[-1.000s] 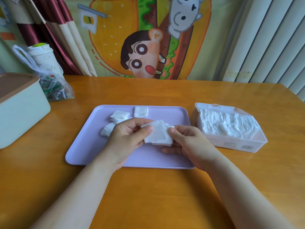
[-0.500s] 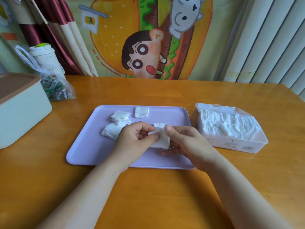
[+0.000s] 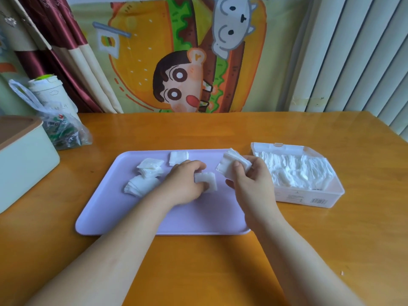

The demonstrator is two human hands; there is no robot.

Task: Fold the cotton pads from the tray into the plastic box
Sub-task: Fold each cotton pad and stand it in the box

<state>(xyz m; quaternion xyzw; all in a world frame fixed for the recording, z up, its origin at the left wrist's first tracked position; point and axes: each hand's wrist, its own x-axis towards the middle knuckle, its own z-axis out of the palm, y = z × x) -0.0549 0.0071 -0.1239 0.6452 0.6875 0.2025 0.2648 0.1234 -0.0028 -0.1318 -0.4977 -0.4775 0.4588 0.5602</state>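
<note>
The right hand (image 3: 251,182) pinches a folded pad (image 3: 231,166) over the right edge of the tray (image 3: 176,219). A strip of table (image 3: 198,272) separates it from the open box (image 3: 309,198). The left hand (image 3: 183,186) grips a second pad (image 3: 206,181) mid-tray, with loose pads (image 3: 143,177) far-left.

A pale green bin (image 3: 24,160), plastic bag (image 3: 59,131) and paper cup (image 3: 49,93) sit at the table's (image 3: 220,272) left.
</note>
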